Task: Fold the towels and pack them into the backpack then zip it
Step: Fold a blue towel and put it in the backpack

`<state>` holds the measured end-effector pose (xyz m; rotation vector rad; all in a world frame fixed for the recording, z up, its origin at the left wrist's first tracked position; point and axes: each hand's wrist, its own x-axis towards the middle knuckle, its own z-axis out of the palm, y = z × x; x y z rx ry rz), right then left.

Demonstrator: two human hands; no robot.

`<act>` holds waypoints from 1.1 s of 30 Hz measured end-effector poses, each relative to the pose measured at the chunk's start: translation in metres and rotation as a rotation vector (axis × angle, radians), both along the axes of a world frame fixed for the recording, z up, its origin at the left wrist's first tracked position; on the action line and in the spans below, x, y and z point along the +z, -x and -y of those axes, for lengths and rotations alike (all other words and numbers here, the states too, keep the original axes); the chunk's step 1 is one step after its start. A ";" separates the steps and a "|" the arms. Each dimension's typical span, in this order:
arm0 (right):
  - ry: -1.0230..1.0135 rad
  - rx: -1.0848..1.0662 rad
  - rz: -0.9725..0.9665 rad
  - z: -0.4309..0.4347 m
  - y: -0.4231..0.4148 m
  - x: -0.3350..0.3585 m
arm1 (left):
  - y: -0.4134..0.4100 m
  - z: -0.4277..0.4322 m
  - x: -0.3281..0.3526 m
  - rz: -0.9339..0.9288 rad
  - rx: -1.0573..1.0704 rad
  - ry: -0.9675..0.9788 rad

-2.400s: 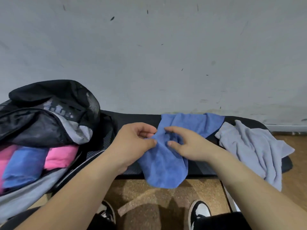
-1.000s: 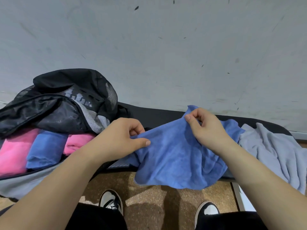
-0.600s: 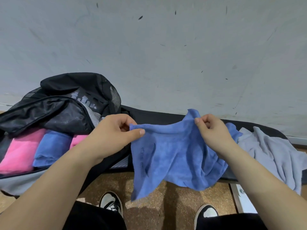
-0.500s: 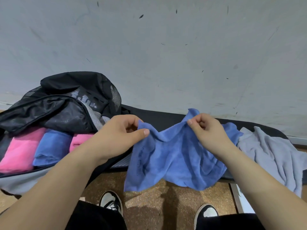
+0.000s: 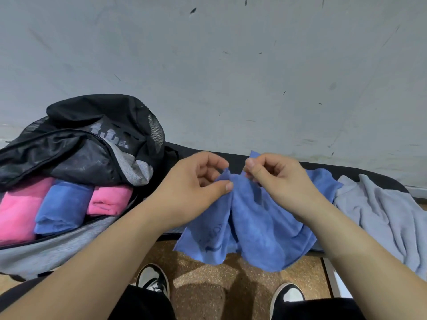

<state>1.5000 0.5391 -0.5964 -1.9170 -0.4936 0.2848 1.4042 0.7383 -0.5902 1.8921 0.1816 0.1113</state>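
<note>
A blue towel (image 5: 254, 227) hangs off the front of the black bench (image 5: 360, 174), held up in the middle. My left hand (image 5: 194, 188) pinches one upper corner of it and my right hand (image 5: 275, 181) pinches the other, the two hands almost touching. The black and grey backpack (image 5: 92, 144) lies open at the left. Inside it sit a folded blue towel (image 5: 60, 206) between two folded pink towels (image 5: 108, 199). A crumpled light grey towel (image 5: 383, 215) lies on the bench at the right.
A pale grey wall (image 5: 231, 65) rises right behind the bench. Below it are a brown speckled floor (image 5: 208, 285) and my two black and white shoes (image 5: 152, 278).
My hands have come together, bringing the blue towel's two upper corners close, so the cloth now folds and sags between them. The backpack and the grey towel have not moved.
</note>
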 end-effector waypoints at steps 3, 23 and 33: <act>0.363 0.028 -0.041 0.008 -0.021 -0.029 | 0.003 -0.008 -0.011 -0.100 -0.030 -0.209; 0.663 -0.315 0.008 0.033 -0.084 -0.082 | -0.012 -0.010 -0.021 -0.171 -0.053 -0.606; 0.292 -0.429 0.212 0.024 -0.068 -0.045 | -0.010 -0.011 -0.011 -0.167 0.076 -0.262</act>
